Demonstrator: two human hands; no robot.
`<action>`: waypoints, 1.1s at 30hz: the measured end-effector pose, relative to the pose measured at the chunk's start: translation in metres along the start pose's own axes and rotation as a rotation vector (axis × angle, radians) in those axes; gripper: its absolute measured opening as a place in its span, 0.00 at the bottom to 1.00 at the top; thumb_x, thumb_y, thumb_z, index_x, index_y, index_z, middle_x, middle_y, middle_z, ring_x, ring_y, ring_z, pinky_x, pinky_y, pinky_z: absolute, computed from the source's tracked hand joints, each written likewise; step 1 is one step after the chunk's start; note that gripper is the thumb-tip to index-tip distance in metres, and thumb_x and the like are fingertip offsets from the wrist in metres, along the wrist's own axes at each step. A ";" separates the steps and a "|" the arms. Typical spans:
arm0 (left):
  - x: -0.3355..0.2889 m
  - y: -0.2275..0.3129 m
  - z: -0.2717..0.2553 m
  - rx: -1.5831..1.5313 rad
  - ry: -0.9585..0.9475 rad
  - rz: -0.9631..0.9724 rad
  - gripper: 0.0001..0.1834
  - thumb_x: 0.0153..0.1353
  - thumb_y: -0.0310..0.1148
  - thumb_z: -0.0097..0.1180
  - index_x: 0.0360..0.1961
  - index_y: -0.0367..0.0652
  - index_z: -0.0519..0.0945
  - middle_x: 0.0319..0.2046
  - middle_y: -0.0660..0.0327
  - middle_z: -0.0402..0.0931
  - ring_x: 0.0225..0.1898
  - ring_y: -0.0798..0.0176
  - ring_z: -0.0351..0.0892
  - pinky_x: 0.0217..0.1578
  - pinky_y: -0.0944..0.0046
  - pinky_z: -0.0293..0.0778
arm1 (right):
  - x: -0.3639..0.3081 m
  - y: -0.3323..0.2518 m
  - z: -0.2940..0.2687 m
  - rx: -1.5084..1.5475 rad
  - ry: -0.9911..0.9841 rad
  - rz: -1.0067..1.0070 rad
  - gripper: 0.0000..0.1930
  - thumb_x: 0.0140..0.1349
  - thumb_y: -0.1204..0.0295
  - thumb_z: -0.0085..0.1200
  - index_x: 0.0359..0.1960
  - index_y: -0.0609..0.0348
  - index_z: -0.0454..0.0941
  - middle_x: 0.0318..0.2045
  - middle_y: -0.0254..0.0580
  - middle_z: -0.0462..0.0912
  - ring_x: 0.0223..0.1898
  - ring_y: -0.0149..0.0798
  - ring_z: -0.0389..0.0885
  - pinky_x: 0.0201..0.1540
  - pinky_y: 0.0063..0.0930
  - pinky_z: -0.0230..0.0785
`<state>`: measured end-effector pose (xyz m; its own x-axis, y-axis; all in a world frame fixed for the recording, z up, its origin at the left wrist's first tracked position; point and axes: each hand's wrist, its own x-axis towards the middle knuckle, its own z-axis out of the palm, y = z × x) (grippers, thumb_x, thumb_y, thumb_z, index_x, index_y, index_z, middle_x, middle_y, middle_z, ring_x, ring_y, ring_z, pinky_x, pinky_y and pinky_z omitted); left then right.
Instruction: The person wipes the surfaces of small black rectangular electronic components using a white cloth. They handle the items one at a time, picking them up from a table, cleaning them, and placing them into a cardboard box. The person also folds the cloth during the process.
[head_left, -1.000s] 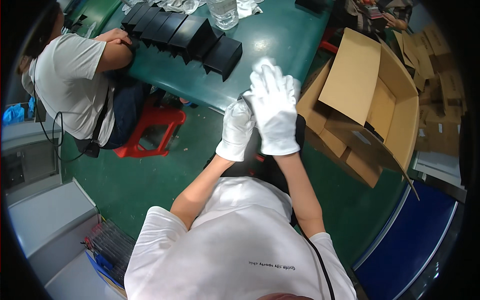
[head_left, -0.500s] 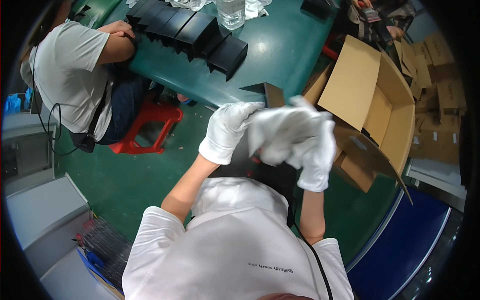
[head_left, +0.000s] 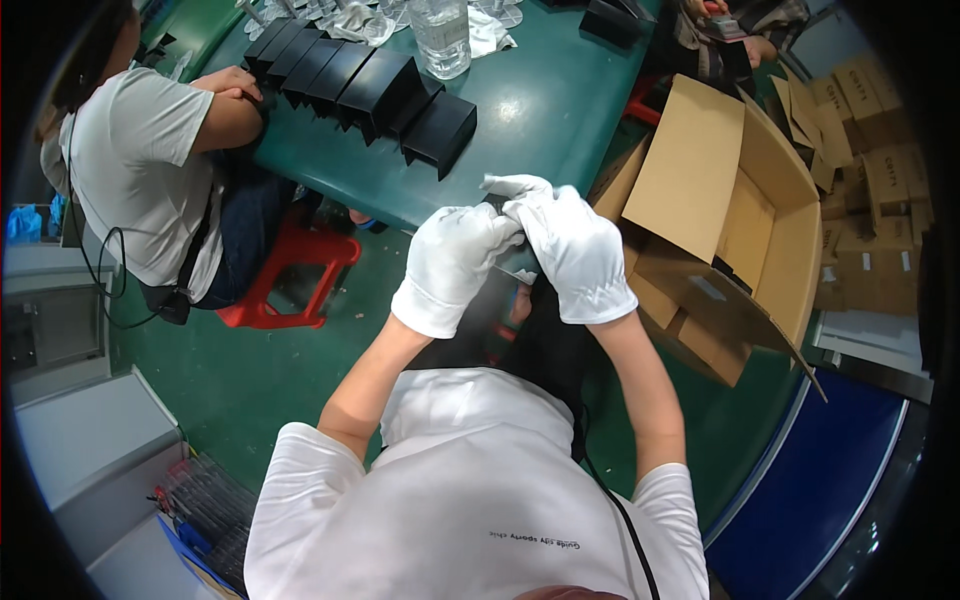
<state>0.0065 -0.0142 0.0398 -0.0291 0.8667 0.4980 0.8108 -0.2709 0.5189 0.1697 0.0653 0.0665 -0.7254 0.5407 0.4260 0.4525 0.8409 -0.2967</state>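
Note:
Both my hands wear white gloves and meet in front of my waist, just off the near edge of the table. My left hand (head_left: 445, 265) is closed on a black glossy part (head_left: 495, 202), of which only a little shows between the gloves. Folded over that part, my right hand (head_left: 578, 250) pinches a white cloth (head_left: 515, 184) against it. The fingers hide most of the part and the cloth. On the green table (head_left: 510, 120) stands a row of black angular housings (head_left: 375, 95), beyond my hands to the left.
A clear plastic container (head_left: 440, 40) stands behind the housings, near crumpled white cloths (head_left: 358, 24). An open cardboard box (head_left: 690, 160) is close on my right. At left a person (head_left: 140, 170) sits on a red stool (head_left: 300, 275); another person's hand (head_left: 760, 50) shows at far right.
My right hand, blurred with the loose cloth before, has moved left and now presses against my left hand. The black part's raised corner has dropped from sight behind the gloves.

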 end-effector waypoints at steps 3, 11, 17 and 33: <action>0.004 0.008 0.002 0.022 -0.040 -0.038 0.09 0.52 0.26 0.66 0.35 0.50 0.86 0.23 0.59 0.73 0.26 0.53 0.77 0.31 0.56 0.72 | 0.000 0.006 -0.008 -0.062 -0.058 -0.047 0.23 0.49 0.70 0.67 0.50 0.49 0.80 0.47 0.31 0.86 0.35 0.42 0.85 0.34 0.31 0.79; -0.002 -0.001 -0.002 -0.047 0.045 -0.108 0.11 0.53 0.27 0.69 0.39 0.50 0.89 0.22 0.60 0.72 0.25 0.54 0.75 0.29 0.58 0.72 | -0.042 0.060 -0.043 1.180 -0.197 0.797 0.25 0.76 0.53 0.48 0.35 0.64 0.84 0.30 0.38 0.85 0.33 0.32 0.82 0.39 0.28 0.74; -0.006 -0.001 0.000 -0.358 0.143 -0.246 0.13 0.57 0.21 0.69 0.45 0.42 0.89 0.28 0.62 0.80 0.29 0.64 0.79 0.32 0.67 0.74 | -0.115 0.074 -0.008 1.359 0.156 1.203 0.39 0.73 0.37 0.43 0.35 0.69 0.84 0.32 0.52 0.88 0.33 0.41 0.87 0.41 0.30 0.80; 0.033 0.026 -0.005 0.235 -0.239 0.148 0.04 0.58 0.29 0.63 0.34 0.49 0.84 0.26 0.60 0.76 0.33 0.53 0.81 0.38 0.56 0.78 | -0.015 0.045 -0.024 -0.113 0.164 -0.086 0.17 0.59 0.63 0.63 0.50 0.49 0.84 0.30 0.34 0.79 0.28 0.35 0.79 0.27 0.29 0.71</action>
<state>0.0233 0.0050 0.0732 0.2137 0.9061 0.3651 0.9090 -0.3214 0.2655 0.2131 0.0957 0.0675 -0.6737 0.4556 0.5819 0.4548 0.8762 -0.1595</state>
